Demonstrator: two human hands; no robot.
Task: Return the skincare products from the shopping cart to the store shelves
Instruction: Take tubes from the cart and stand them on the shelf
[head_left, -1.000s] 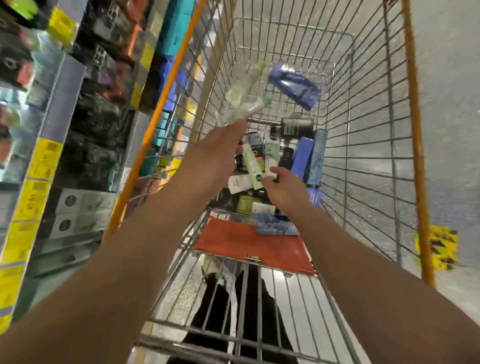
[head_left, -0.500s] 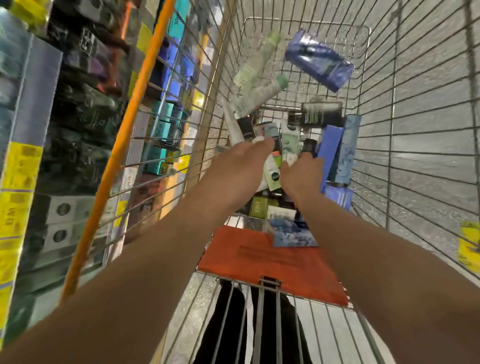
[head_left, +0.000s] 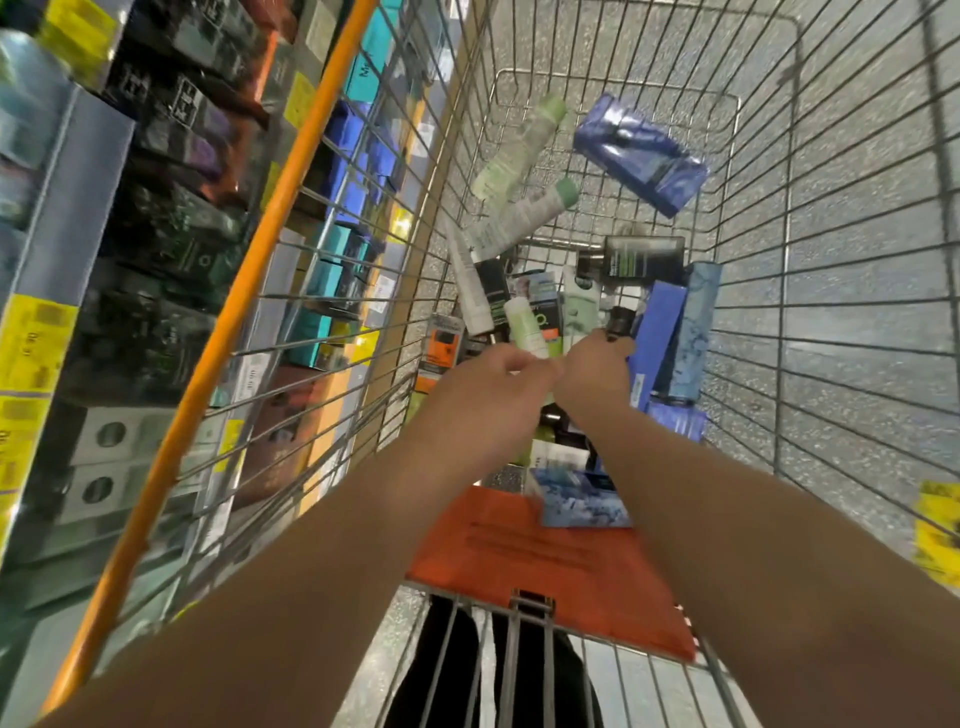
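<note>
The skincare products (head_left: 561, 312) are piled up in the bottom of the shopping cart (head_left: 831, 260), mostly bunched toward the near end. There's a white-and-green tube (head_left: 525, 328) poking up right between the two hands, a dark bottle (head_left: 641, 259) lying on its side behind it, two tall blue boxes (head_left: 675, 332) leaning against the right wall, and a couple of pale green tubes (head_left: 519, 182) plus a blue pack (head_left: 641, 153) further out at the far end.

Both hands are down in the pile, almost touching each other. The left hand (head_left: 498, 384) has its fingers curled in right at the base of the white-and-green tube, looks like it's pinching it but honestly it's too blurry to say for sure. The right hand (head_left: 597, 369) is curled over a small dark-capped item (head_left: 619, 322) next to the blue boxes, fingers wrapped on it as far as I can see.

Closer in there's an orange flap (head_left: 519, 551) on the cart's seat, with a blue patterned box (head_left: 576, 499) sitting at its edge. The store shelves (head_left: 171, 234) run along the left, packed with dark, blue and teal boxes and yellow price tags (head_left: 36, 338).
</note>
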